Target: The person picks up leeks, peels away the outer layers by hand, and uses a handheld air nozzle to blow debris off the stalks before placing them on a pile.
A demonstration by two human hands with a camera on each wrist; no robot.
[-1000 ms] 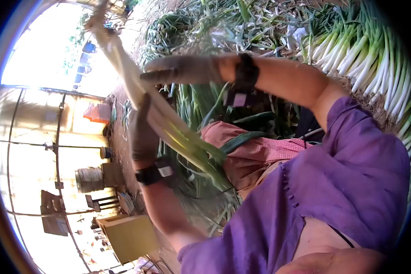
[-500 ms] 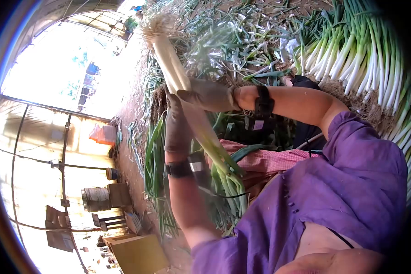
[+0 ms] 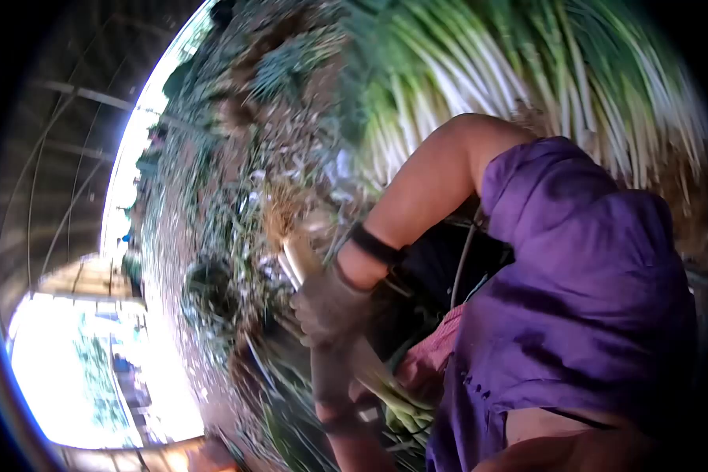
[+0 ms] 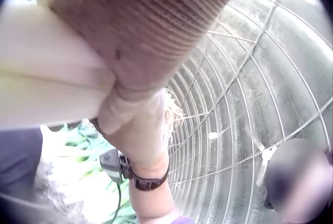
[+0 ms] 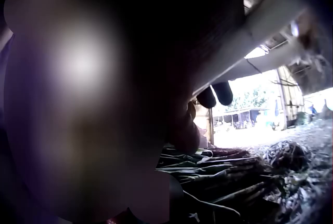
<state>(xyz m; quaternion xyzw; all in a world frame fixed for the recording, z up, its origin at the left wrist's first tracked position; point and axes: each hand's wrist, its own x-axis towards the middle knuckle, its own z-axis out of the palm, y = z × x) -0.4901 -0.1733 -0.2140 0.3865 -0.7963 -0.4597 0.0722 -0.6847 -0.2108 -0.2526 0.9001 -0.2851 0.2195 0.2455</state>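
In the head view I hold a bundle of long green onions [image 3: 300,258], its white shafts and pale roots pointing up the picture. My gloved right hand [image 3: 332,308] grips the white shafts below the roots. Just below it, my gloved left hand [image 3: 332,377] holds the bundle, partly hidden by the right forearm and blur. The thick white shafts [image 4: 47,73] run beneath the left glove [image 4: 130,31] in the left wrist view, close to the right hand [image 4: 140,125]. Much of the right wrist view is dark; there a shaft [image 5: 250,42] passes above gloved fingertips [image 5: 206,98].
A broad pile of green onions [image 3: 480,79] with white shafts lies beyond my right arm. Loose leaves and trimmings [image 3: 212,212] cover the ground. Long green leaves [image 3: 279,425] lie near my left arm. A bright opening [image 3: 79,370] shows at the far left.
The head view has swung toward the onion pile. Both hands have moved with the bundle, and the right hand's fingers now wrap round the shafts, closer over the left hand.
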